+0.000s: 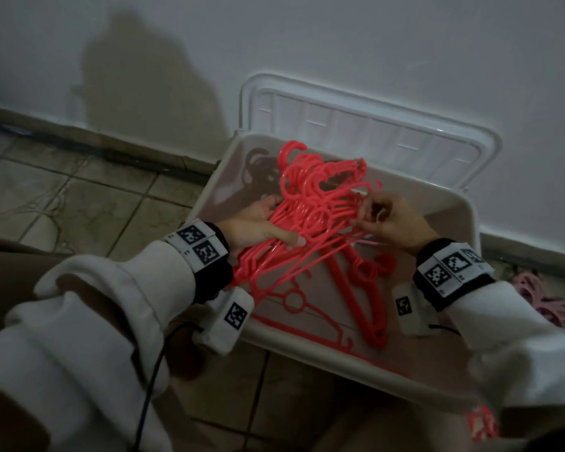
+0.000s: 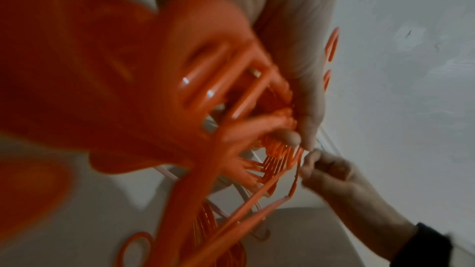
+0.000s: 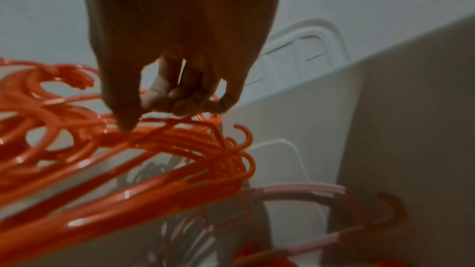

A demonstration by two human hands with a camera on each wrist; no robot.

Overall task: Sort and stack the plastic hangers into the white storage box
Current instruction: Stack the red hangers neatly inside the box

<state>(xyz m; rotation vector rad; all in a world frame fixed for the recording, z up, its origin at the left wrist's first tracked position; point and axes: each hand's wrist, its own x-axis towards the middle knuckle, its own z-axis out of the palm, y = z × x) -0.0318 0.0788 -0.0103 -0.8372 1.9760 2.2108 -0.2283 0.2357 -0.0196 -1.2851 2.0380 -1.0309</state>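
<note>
hangers (image 1: 310, 203) bunched above white box (image 1: 450, 223), both hands' fingers gripping them; loose hangers (image 1: 366, 288) inside.

Your surface: tiled floor (image 1: 88, 203). On it you have a white storage box (image 1: 340, 349), pink hangers (image 1: 545, 305) right, red hangers (image 1: 481, 425) nearer.

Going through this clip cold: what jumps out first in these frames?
The bundle of red hangers stands out at once, held over the open white storage box by both hands: the left hand grips it from below, and the right hand pinches its right edge. More red hangers lie loose on the box floor, the box lid leans on the wall behind, and a pile of pink hangers lies on the tiled floor at far right.
</note>
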